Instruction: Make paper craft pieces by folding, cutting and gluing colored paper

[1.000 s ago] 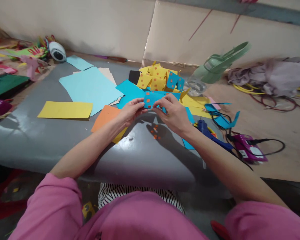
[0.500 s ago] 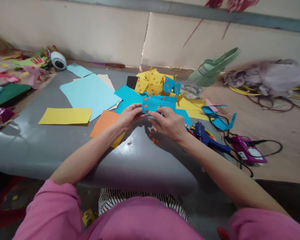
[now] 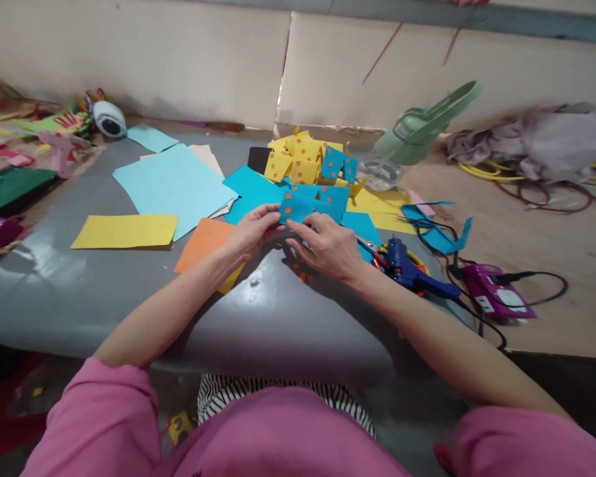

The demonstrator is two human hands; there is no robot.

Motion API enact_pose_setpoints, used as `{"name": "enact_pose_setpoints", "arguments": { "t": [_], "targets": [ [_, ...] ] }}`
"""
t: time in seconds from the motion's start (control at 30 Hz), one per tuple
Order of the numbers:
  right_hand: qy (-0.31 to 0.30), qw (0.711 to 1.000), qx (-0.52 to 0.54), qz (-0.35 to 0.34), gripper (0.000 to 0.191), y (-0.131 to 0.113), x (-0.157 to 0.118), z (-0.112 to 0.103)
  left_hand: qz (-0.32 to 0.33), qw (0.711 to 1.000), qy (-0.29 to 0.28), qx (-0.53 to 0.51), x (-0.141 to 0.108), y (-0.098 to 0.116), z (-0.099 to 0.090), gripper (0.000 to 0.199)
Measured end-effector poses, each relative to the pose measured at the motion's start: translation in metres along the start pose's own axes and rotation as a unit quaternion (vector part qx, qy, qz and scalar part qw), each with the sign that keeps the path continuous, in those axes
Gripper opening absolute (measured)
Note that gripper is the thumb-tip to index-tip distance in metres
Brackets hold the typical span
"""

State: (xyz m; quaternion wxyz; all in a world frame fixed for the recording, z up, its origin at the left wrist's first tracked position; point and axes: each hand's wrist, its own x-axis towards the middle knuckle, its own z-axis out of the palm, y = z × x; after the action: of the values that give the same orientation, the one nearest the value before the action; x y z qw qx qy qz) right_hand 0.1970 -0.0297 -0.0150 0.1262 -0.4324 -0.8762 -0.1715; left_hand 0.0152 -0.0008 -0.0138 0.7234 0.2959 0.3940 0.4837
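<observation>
A blue paper piece with small orange squares is pinched at its left end by my left hand. My right hand touches the lower edge of that piece, with fingers partly bent. Small orange paper squares lie on the grey table below my right hand. Behind the piece stands a cluster of yellow paper shapes with orange squares, and a blue dotted shape sits at its right side. A flat blue sheet lies beyond my left hand.
Light blue sheets, a yellow strip and an orange sheet lie to the left. At right are a blue glue gun, scissors, black cords, a purple box and a green object.
My right fingers have shifted slightly left along the lower edge of the blue piece. The left hand keeps its pinch, and the camera view has moved a little.
</observation>
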Motion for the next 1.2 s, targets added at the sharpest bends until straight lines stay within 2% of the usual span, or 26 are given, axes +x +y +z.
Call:
{"name": "enact_pose_setpoints", "arguments": {
  "t": [0.37,0.5,0.6,0.7,0.8,0.87,0.93,0.97,1.07,1.2],
  "targets": [
    [-0.012,1.0,-0.017,-0.009,0.042,0.0,0.001,0.0,-0.003,1.0,0.001,0.006,0.004,-0.004,-0.004,0.012],
    [0.032,0.999,-0.011,-0.02,0.044,0.006,-0.004,-0.01,0.006,1.0,-0.002,0.005,0.004,-0.003,-0.005,0.011],
    [0.067,0.998,0.012,-0.015,0.042,0.012,-0.021,-0.023,-0.001,1.0,0.005,0.014,0.005,0.0,-0.008,0.012],
    [0.06,0.996,0.054,0.024,0.036,0.018,-0.045,-0.031,-0.005,1.0,0.013,0.022,0.006,0.005,-0.012,0.014],
    [0.028,0.98,0.165,0.109,0.033,0.021,-0.058,-0.031,0.007,0.999,0.011,0.032,0.005,0.008,-0.013,0.017],
    [0.022,0.963,0.227,0.146,0.031,0.017,-0.056,-0.03,0.013,0.999,0.011,0.037,0.002,0.008,-0.009,0.018],
    [0.029,0.96,0.23,0.155,0.032,0.007,-0.045,-0.03,0.019,0.999,0.017,0.038,-0.002,0.006,-0.003,0.017],
    [0.026,0.965,0.211,0.155,0.035,0.0,-0.038,-0.03,0.022,0.999,0.021,0.036,-0.004,0.005,0.0,0.017],
    [-0.035,0.978,0.129,0.163,0.046,-0.024,-0.016,-0.033,0.033,0.998,0.036,0.024,-0.007,0.001,0.006,0.021],
    [-0.091,0.98,0.064,0.162,0.056,-0.043,0.001,-0.032,0.066,0.997,0.02,0.017,-0.006,-0.004,0.004,0.024]
  ]
}}
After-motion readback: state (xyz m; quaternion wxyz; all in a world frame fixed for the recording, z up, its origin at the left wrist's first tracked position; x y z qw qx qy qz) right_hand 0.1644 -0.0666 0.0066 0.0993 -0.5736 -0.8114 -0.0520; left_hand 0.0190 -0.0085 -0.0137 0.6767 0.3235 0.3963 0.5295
